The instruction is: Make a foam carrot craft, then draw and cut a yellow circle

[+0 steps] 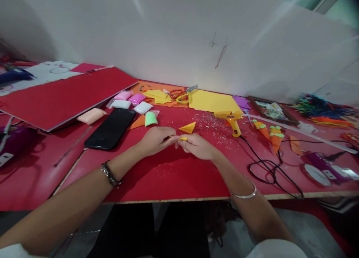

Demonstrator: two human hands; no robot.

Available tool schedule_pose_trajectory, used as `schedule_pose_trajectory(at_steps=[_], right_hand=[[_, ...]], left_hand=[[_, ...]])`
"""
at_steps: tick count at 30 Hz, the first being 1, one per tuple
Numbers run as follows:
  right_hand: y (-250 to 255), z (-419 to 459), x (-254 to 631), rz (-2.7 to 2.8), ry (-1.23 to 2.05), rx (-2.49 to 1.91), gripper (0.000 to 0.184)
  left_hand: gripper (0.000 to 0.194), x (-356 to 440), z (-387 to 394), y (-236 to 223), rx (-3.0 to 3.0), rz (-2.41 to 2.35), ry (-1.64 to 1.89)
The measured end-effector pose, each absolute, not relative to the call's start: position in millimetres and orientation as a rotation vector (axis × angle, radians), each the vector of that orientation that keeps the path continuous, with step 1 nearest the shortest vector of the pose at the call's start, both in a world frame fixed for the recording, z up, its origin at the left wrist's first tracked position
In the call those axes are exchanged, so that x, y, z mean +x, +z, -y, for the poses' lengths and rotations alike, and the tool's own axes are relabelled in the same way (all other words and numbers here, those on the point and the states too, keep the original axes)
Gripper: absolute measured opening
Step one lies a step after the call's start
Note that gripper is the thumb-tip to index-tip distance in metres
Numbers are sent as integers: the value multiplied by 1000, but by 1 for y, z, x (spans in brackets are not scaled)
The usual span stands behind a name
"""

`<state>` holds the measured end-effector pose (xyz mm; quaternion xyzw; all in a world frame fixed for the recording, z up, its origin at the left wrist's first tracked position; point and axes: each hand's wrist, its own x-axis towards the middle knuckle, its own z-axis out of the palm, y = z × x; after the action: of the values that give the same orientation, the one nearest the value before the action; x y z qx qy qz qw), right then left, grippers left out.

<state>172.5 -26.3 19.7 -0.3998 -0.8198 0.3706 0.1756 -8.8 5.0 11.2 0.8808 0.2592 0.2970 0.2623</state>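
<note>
A small piece of yellow paper (183,138) is pinched between my two hands above the red tabletop. My left hand (156,140) grips its left end, and my right hand (199,145) has fingers closed round the right end. Most of the piece is hidden by my fingers. Just beyond them lies a folded yellow paper triangle (188,127). Past my left hand are a green packet of clay (151,118) and an orange paper triangle (137,122).
A black phone (110,129) lies to the left, near a red board (70,95). To the right are a yellow glue gun (231,119) with a looping cord and orange paper cones (276,137). Scissors (183,94) and yellow paper (213,102) lie along the wall.
</note>
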Motion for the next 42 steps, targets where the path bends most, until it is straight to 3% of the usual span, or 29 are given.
schedule_pose_trajectory(at_steps=[4,12,15,18,24,27,36,42], right_hand=[[21,27,170,2325,941,-1148,29],[14,24,167,2623,-58,-1513,33],[12,25,166,2667,-239,-1525,35],[14,26,166,2619,-110,-1512,36],[23,24,172,2417,885,-1192,36],[23,24,175,2375,992,-1173,34],[13,25,169,2630,-57,-1495,36],[16,27,170,2640,-459,-1427,44]], left_hand=[[41,-9,-7,10,2065,-750,700],[49,2,-2,4,1544,-1043,688],[49,4,-1,3,1513,-1061,685],[50,3,-1,5,1643,-1078,736],[40,-6,-6,8,2179,-877,863],[39,-9,-10,7,2277,-811,796],[48,-4,-6,3,1759,-1028,669],[47,-4,-5,8,1406,-956,605]])
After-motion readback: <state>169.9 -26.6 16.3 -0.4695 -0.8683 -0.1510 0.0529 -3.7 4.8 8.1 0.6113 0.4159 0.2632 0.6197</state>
